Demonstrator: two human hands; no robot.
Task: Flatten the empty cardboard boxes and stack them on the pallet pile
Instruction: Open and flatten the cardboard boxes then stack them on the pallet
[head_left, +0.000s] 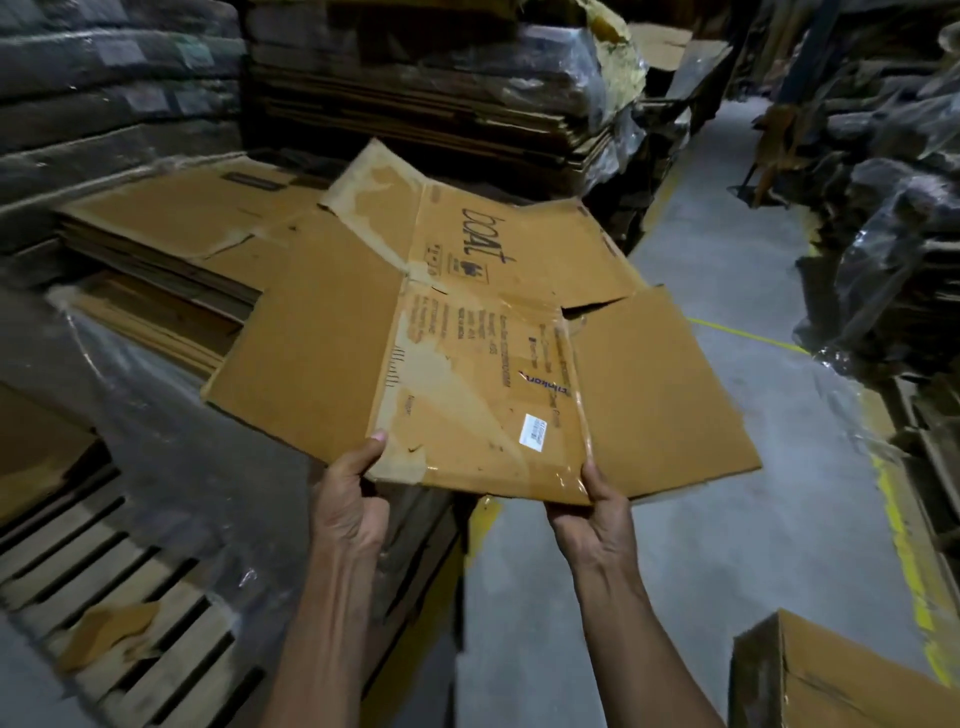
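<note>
The flattened cardboard box (467, 332) is held level above the near edge of the pallet pile (171, 244), its flaps spread outward and its far end reaching over the stacked sheets. The left hand (350, 501) grips the near left corner of the box: the thumb lies on the top face, and the fingers are hidden beneath the board. The right hand (597, 506) grips the near edge at the taped seam in the same way, thumb on top, fingers concealed underneath. Both forearms run out of the bottom of the view. Clear tape and a small white label (533, 429) lie on the panel nearest the hands; the printed text on that panel is too small and blurred to read, apart from a large "boAt" mark on the far panel. The pile is partly covered by loose plastic film (156, 395), so its lower layers are hard to make out. A wooden pallet (104, 597) lies at lower left, cut off by the frame edge. A second box (831, 675) at lower right is only partly in view. The wrapped stacks (441, 88) behind and the goods at far right are dark and indistinct.
</note>
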